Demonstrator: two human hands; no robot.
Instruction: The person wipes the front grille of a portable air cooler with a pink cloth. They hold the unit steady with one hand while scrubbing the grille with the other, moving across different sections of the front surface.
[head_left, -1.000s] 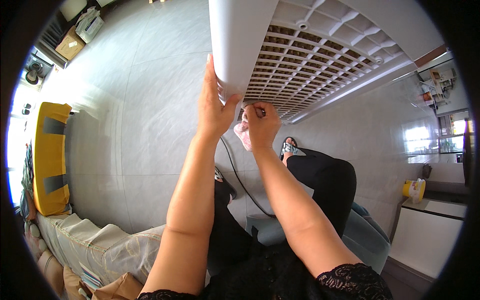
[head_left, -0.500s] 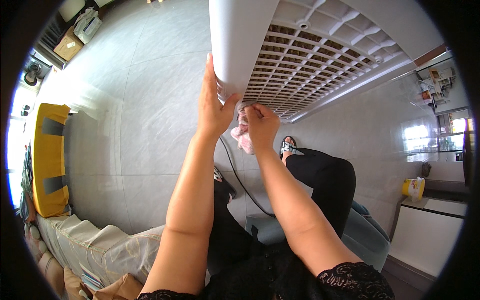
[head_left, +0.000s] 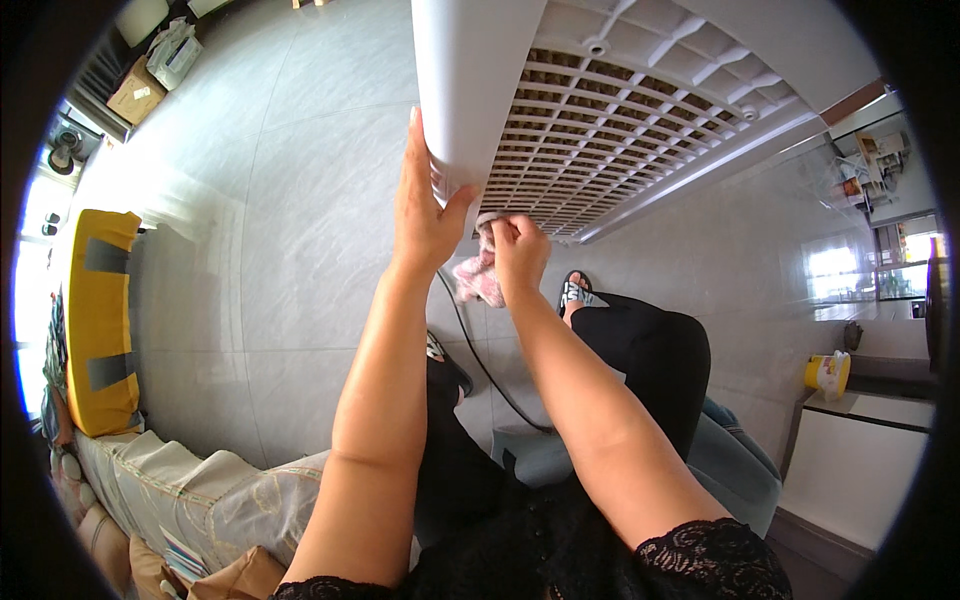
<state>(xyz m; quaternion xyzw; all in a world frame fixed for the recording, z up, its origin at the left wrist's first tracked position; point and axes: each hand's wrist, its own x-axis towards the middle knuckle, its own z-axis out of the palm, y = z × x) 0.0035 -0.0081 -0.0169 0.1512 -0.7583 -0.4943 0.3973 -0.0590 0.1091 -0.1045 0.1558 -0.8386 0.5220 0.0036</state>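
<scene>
A tall white air cooler (head_left: 462, 95) stands in front of me, its back grille (head_left: 590, 135) facing right, with a brown pad behind the slats. Flat against the cooler's left side rests my left hand (head_left: 425, 215), fingers stretched upward and thumb spread around the near corner. My right hand (head_left: 520, 252) is closed on a pink and white cloth (head_left: 480, 278) at the lower end of the grille. Part of the cloth hangs loose to the left of the fingers, and some of it is hidden in the grip.
A black cord (head_left: 480, 355) runs down across the grey tiled floor (head_left: 310, 230) between my feet. A covered sofa (head_left: 250, 490) and a yellow padded piece (head_left: 98, 320) are at left. At right, a yellow tub (head_left: 828, 375) stands on a white cabinet (head_left: 850, 470).
My right hand has shifted slightly left and down with the cloth, whose loose end has swung left. The cooler appears slightly further left; my left hand stays against its side.
</scene>
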